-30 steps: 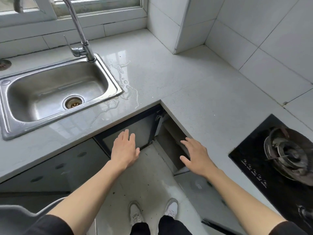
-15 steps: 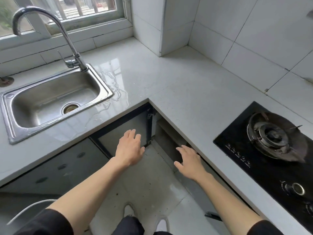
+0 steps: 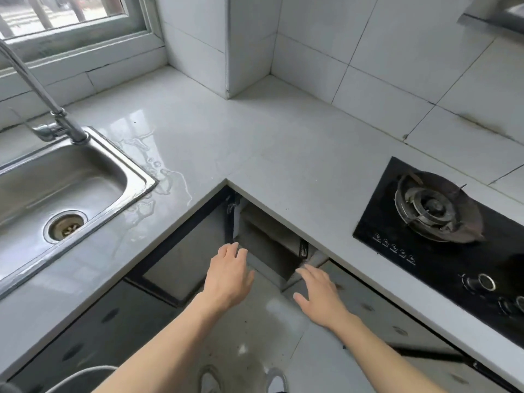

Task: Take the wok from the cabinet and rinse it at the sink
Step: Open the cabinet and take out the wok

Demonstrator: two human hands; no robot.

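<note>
Two hands [image 3: 229,279] [image 3: 319,296] open below wet L-shaped countertop [image 3: 283,143], tiled walls.

The corner cabinet [image 3: 266,251] stands open under the inner corner of the L-shaped tabletop [image 3: 255,143], a dark gap between the left hand [image 3: 228,276] and the right hand [image 3: 319,296]. The tabletop edge overhangs the opening from above. A black-framed cabinet door [image 3: 181,259] bounds it on the left, with a hinge [image 3: 232,205] at the top corner. A pale inner panel [image 3: 269,236] closes much of the back. Floor [image 3: 255,330] lies open below both hands. The sink [image 3: 56,194] basin is open, the faucet [image 3: 42,103] arching over its rear rim. The gas stove [image 3: 436,211] fills the tabletop at right.
</note>
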